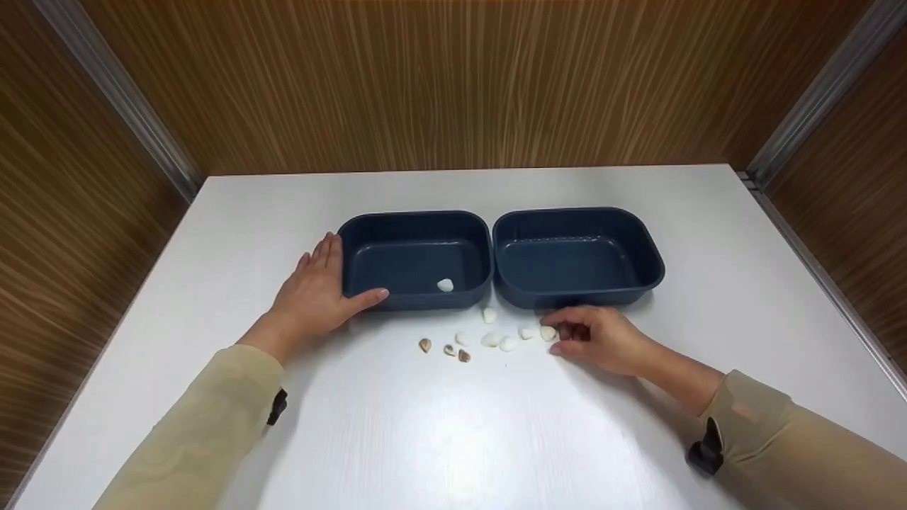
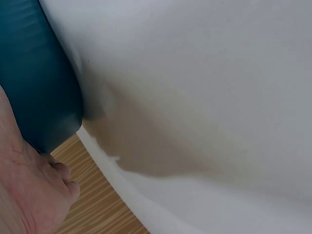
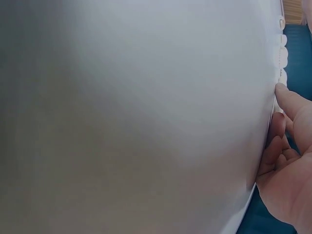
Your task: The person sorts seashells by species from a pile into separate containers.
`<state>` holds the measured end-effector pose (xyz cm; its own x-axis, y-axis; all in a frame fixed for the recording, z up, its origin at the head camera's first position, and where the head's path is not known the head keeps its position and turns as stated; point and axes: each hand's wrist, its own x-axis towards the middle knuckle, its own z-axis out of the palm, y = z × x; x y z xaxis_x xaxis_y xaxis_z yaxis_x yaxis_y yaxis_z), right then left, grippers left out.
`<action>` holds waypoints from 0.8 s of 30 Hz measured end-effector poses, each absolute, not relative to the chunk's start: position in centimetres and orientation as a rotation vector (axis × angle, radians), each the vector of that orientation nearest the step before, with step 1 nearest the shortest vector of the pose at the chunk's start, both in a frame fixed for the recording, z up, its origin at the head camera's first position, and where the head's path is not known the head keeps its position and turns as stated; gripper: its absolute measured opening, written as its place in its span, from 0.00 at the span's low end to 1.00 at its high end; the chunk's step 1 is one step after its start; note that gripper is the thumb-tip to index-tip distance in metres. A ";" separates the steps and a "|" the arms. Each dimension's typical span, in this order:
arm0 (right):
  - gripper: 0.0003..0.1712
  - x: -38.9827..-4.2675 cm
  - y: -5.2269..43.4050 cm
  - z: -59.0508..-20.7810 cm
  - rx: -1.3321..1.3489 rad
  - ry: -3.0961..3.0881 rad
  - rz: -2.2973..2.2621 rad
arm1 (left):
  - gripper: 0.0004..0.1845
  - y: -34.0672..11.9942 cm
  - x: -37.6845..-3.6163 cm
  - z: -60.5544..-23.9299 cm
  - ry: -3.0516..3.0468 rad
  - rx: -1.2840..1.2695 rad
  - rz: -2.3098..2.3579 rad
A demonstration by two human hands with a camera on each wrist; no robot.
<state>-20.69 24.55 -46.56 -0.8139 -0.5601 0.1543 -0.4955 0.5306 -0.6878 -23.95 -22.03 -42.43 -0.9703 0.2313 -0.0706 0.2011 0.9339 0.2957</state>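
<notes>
My left hand (image 1: 315, 294) lies flat along the left wall of the left dark blue bin (image 1: 414, 301), its thumb over the front rim. In the left wrist view, the palm (image 2: 34, 190) shows beside that bin's wall (image 2: 44, 87). One white seashell (image 1: 445, 285) lies inside the bin, near the front. My right hand (image 1: 602, 338) is low at the table, in front of the right dark blue bin (image 1: 577, 299); thumb and forefinger pinch a cream seashell (image 1: 548, 333) from its two sides. Nearest that hand, another white seashell (image 1: 526, 333) lies on the table.
Several more white shells (image 1: 489, 340) lie in a loose row before the bins, one (image 1: 489, 315) close to the gap between them. Brown shells (image 1: 464, 355) sit at the row's left end. Wood-grain panels (image 1: 453, 85) stand behind and beside the white table (image 1: 453, 439).
</notes>
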 end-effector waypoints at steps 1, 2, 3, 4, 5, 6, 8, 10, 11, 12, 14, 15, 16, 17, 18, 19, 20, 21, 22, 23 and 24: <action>0.20 -20.7 24.5 -46.6 -0.922 2.673 -1.162 | 0.74 -22.0 -24.0 -42.4 2.987 0.335 0.439; 0.20 -20.7 24.5 -46.6 -0.919 2.673 -1.163 | 0.74 -22.0 -23.9 -42.4 2.987 0.335 0.440; 0.20 -20.7 24.5 -46.6 -0.916 2.676 -1.162 | 0.74 -22.0 -23.9 -42.4 2.987 0.336 0.442; 0.20 -20.7 24.5 -46.6 -0.912 2.677 -1.162 | 0.74 -22.0 -23.9 -42.4 2.988 0.338 0.442; 0.20 -20.7 24.5 -46.6 -0.908 2.679 -1.161 | 0.74 -22.0 -23.9 -42.4 2.988 0.338 0.442; 0.20 -20.7 24.5 -46.6 -0.904 2.679 -1.161 | 0.73 -22.0 -23.9 -42.4 2.987 0.339 0.442; 0.19 -20.7 24.5 -46.6 -0.895 2.680 -1.158 | 0.73 -22.0 -23.9 -42.3 2.987 0.340 0.443; 0.17 -20.7 24.5 -46.6 -0.885 2.673 -1.164 | 0.73 -22.0 -23.8 -42.3 2.986 0.340 0.439; 0.16 -20.7 24.5 -46.6 -0.879 2.671 -1.166 | 0.73 -21.9 -23.8 -42.3 2.986 0.339 0.438; 0.15 -20.7 24.5 -46.6 -0.874 2.668 -1.169 | 0.73 -21.9 -23.8 -42.2 2.985 0.338 0.437; 0.13 -20.7 24.5 -46.5 -0.865 2.661 -1.176 | 0.73 -21.9 -23.7 -42.2 2.986 0.339 0.440; 0.13 -20.7 24.5 -46.5 -0.863 2.661 -1.177 | 0.73 -21.9 -23.7 -42.1 2.986 0.340 0.442; 0.12 -20.6 24.5 -46.5 -0.866 2.663 -1.175 | 0.73 -21.9 -23.6 -42.1 2.986 0.339 0.444; 0.12 -20.6 24.5 -46.5 -0.866 2.661 -1.176 | 0.73 -21.9 -23.6 -42.0 2.985 0.339 0.451; 0.11 -20.6 24.5 -46.5 -0.868 2.660 -1.176 | 0.73 -21.9 -23.6 -42.0 2.984 0.338 0.458; 0.11 -20.6 24.4 -46.5 -0.871 2.659 -1.174 | 0.73 -21.9 -23.6 -42.0 2.985 0.337 0.464; 0.11 -20.6 24.4 -46.5 -0.874 2.660 -1.170 | 0.73 -21.9 -23.6 -42.0 2.984 0.335 0.471; 0.11 -20.6 24.4 -46.5 -0.878 2.660 -1.166 | 0.73 -21.9 -23.6 -42.0 2.984 0.333 0.474; 0.11 -20.6 24.4 -46.5 -0.881 2.659 -1.161 | 0.73 -21.9 -23.6 -42.0 2.982 0.332 0.481; 0.10 -20.6 24.4 -46.4 -0.880 2.658 -1.157 | 0.73 -21.9 -23.6 -42.0 2.981 0.328 0.484; 0.10 -20.6 24.4 -46.4 -0.881 2.659 -1.150 | 0.73 -21.9 -23.6 -42.0 2.981 0.327 0.481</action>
